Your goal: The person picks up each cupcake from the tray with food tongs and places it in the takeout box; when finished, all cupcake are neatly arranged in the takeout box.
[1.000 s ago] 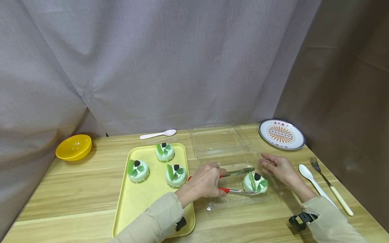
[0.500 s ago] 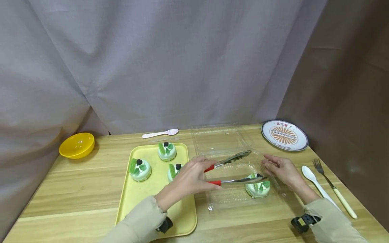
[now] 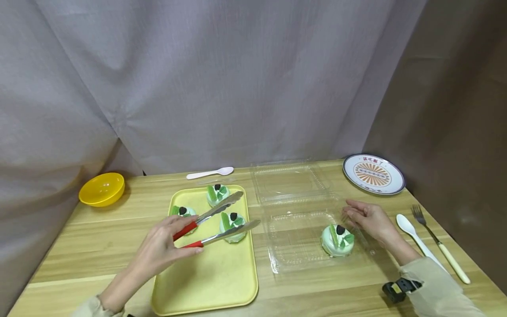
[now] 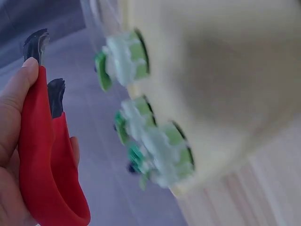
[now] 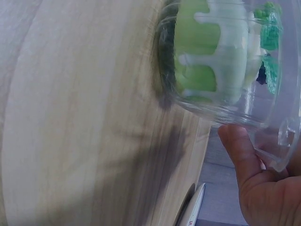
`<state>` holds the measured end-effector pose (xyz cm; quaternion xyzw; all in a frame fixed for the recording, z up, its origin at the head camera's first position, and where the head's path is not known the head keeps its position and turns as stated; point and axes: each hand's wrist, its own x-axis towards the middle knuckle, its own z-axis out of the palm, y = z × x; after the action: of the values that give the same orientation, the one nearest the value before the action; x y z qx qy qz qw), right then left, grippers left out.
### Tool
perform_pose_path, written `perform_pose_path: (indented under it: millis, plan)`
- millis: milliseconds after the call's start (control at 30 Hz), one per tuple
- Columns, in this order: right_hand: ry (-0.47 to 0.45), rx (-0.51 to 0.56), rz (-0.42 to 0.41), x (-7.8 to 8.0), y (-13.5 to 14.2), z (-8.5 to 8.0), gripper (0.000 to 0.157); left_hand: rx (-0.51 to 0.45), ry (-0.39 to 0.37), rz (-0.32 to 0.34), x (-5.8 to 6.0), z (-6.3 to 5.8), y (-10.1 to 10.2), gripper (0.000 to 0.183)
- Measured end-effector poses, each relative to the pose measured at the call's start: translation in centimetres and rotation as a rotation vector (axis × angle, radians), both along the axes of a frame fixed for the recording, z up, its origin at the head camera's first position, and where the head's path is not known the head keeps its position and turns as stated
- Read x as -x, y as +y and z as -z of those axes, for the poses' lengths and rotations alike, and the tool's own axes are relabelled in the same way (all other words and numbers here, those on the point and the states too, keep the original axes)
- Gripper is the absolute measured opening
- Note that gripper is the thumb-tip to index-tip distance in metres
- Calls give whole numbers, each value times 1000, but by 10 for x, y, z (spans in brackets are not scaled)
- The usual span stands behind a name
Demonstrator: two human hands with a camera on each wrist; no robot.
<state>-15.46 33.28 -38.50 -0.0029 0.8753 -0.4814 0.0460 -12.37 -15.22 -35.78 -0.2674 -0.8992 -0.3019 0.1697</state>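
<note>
My left hand holds red-handled metal tongs over the yellow tray. The tongs' arms are spread with nothing between them. Below their tips sit three small green-and-white cakes, one of them a right-hand cake topped with a dark berry and green leaves. My right hand holds the right rim of an open clear plastic container. Inside it, at the right, another cake stands upright. The right wrist view shows that cake through the clear wall, with a finger against the wall near the rim.
The container's clear lid lies folded back behind it. A patterned plate is at the back right, with a white spoon and a fork in front. A yellow bowl and a pink-white spoon stand at the back.
The tongs opened off the cake in the container. My left hand then carried them leftward, back over the tray. My right hand has stayed at the container's rim.
</note>
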Motion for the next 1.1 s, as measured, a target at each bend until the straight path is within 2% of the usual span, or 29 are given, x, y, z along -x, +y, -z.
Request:
perform_pose_path:
  millis: [133, 333, 500, 700, 1100]
  plan:
    - [3, 5, 1, 1, 1, 0, 48, 19, 27, -21, -4, 7, -21, 60]
    - [-2, -9, 4, 0, 1, -1, 48, 79, 50, -36, -4, 17, -32, 61]
    - [3, -4, -1, 1, 2, 0, 48, 93, 82, -12, 1, 24, -37, 60]
    - [-11, 1, 9, 1, 1, 0, 48, 102, 80, -3, 6, 29, -39, 59]
    - [-4, -18, 6, 1, 0, -2, 47, 129, 103, 6, 11, 37, -33, 58]
